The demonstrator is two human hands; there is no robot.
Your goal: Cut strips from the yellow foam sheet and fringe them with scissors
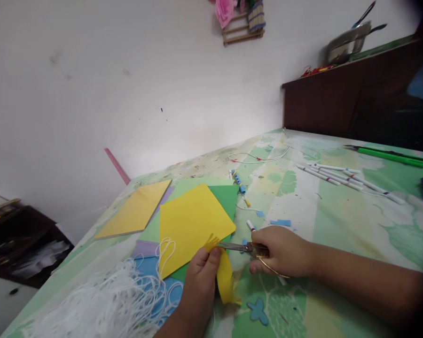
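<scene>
Strip: limp bright yellow paper strip (225, 279), fringed at both ends, at the near right edge of the square-cornered yellow sheet (193, 220), the landmark here; upper fringe overlaps that sheet in view, lower end hangs to its near right.
Left hand: left hand (202, 270) closed, thumb and fingers pinching the strip just below its upper fringe; nearer the wearer than the yellow sheet.
Right hand: right hand (282, 251) closed round the handles of metal scissors (245, 247), right of the yellow sheet; blade tips point left, at the strip's upper fringe. Whether the blades touch the paper, cannot tell.
Sheets: dark green sheet (227, 195) under the yellow sheet, showing at its right and near edges; blue sheet (150, 267) to its near left; orange-yellow sheet (137, 209) to its left.
String: loose heap of thin white string (105, 300), near left of the yellow sheet, partly over the blue one; one loop reaches the yellow sheet's left edge.
Small pieces: blue cross-shaped piece (257, 311), near right of the yellow sheet; blue tube with yellow marks (238, 181), just beyond its right side.
Tools: slim white pens (331, 176), loosely bunched, well right of the yellow sheet; green-handled cutter (395, 156) farther right.
</scene>
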